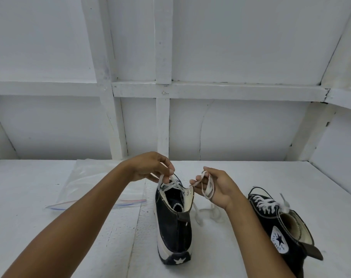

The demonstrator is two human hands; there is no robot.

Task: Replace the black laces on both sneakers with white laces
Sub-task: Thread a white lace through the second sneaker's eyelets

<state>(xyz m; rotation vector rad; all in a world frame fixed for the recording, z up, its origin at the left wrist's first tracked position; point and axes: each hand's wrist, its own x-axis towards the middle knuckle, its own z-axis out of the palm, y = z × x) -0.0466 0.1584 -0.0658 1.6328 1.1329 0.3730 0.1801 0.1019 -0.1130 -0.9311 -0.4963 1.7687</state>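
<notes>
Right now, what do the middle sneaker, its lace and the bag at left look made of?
Black high-top sneaker: likely canvas, matte, visible stitching; smooth white rubber-looking sole. Flat white lace: woven fabric, apparently, limp and drooping. Clear zip-top bag: thin plastic film, see-through, shiny creases.

You're working in a bare, white-painted timber space — more a shed or storage nook than a furnished room, though which of the two cannot be told. The wall (240, 125) before you is flat panels framed by exposed posts and a horizontal rail (210, 90), with paint cracked at the joints. Under your arms is a rough painted plank surface (20, 187) — a clear zip bag (80, 177) lies on it.
</notes>
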